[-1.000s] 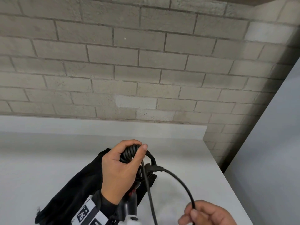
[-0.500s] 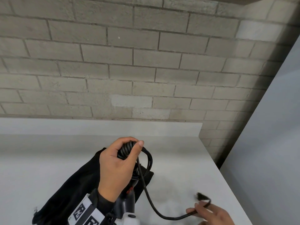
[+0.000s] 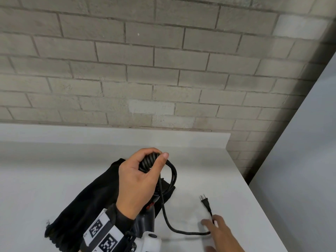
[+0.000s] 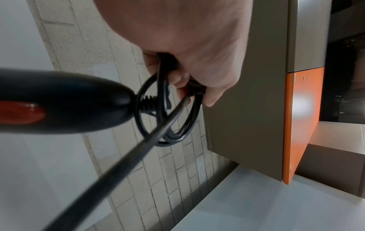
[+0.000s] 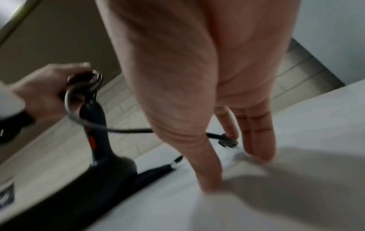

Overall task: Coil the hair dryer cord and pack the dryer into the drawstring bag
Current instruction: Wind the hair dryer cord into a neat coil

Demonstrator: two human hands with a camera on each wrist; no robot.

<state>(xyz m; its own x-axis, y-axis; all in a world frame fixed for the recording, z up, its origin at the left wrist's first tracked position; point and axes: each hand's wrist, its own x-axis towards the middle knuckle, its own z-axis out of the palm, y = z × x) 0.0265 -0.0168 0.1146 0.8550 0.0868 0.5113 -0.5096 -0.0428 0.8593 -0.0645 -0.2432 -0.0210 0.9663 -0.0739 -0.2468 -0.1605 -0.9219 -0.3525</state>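
My left hand (image 3: 156, 156) grips the coiled black cord (image 3: 171, 171) at the end of the hair dryer's handle (image 3: 148, 213), which stands above the black drawstring bag (image 3: 81, 206). In the left wrist view the fingers (image 4: 177, 81) curl round the cord loops (image 4: 173, 132) next to the handle (image 4: 69, 101) with its red switch. A loose length of cord (image 3: 174, 229) runs down across the counter to my right hand (image 3: 216, 228). That hand's fingers (image 5: 256, 132) are straight and touch the cord just behind the plug (image 3: 205, 200) (image 5: 227, 140), which lies on the counter.
The white counter (image 3: 54, 170) ends at a right edge (image 3: 263, 206) beside a grey panel (image 3: 300, 160). A brick wall (image 3: 163, 79) stands behind it. An orange-edged cabinet (image 4: 300, 125) shows in the left wrist view.
My right hand lowered the cord's free end to the counter and straightened its fingers; the plug now lies flat. My left hand kept hold of the coil.
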